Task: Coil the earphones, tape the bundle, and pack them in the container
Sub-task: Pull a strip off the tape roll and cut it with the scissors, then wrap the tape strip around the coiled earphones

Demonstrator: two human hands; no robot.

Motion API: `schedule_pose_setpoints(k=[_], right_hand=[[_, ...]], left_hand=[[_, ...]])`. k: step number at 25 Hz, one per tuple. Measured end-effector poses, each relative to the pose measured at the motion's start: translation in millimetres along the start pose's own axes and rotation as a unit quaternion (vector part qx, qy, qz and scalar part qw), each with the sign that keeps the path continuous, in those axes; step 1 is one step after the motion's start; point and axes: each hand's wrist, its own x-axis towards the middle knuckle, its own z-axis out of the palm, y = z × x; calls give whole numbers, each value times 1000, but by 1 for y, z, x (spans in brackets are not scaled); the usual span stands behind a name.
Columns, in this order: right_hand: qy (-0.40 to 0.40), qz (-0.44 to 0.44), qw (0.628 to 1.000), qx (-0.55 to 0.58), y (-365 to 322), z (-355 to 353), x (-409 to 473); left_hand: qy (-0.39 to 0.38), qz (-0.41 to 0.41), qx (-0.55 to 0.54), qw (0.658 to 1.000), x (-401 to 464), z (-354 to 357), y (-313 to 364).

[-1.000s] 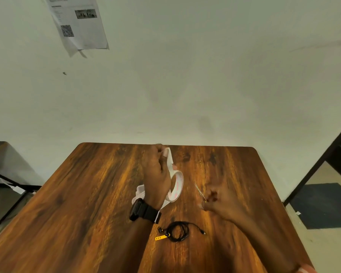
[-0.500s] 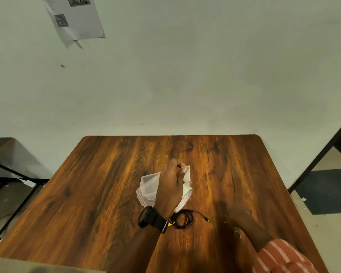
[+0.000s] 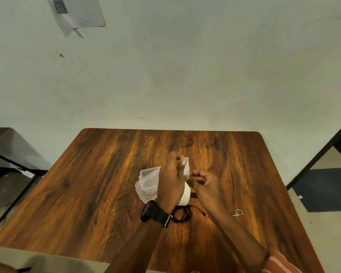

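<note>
1. The right hand (image 3: 204, 186) pinches the loose end of the tape (image 3: 186, 189), fingers curled, palm down.
2. The left hand (image 3: 170, 182) grips the tape roll upright, thumb on top, a black watch (image 3: 153, 212) on its wrist.
3. The clear container (image 3: 146, 186) lies on the table (image 3: 87, 194) just left of that hand.
4. The coiled black earphones (image 3: 182, 213) lie on the table beneath the wrists.
5. A small tape scrap (image 3: 237, 213) lies to the right.
</note>
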Motion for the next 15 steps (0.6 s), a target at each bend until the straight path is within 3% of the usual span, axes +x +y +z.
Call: schedule_pose_setpoints(k=[3,5,8,11,13,15], right_hand=[[24,-54,993,-101,8,2,4],[46,-129,968,-210,12,1,5],[81,-204,925,-312,21,6,2],[107,-193,909,-353,52,0,-2],[86,-166,899,-396,88,-21,0],[45,-133,878,-458,119,-45,9]], left_hand=[[-1,-24,20,1000,2,-2,-9],[16,-29,75,997,1,-1,-14],[101,-97,126,982,1,5,-17],[176,-288,-11,941,20,-8,-34],[167,-305,-77,934,24,-24,-52],[105,-299,-104,943,15,-31,-60]])
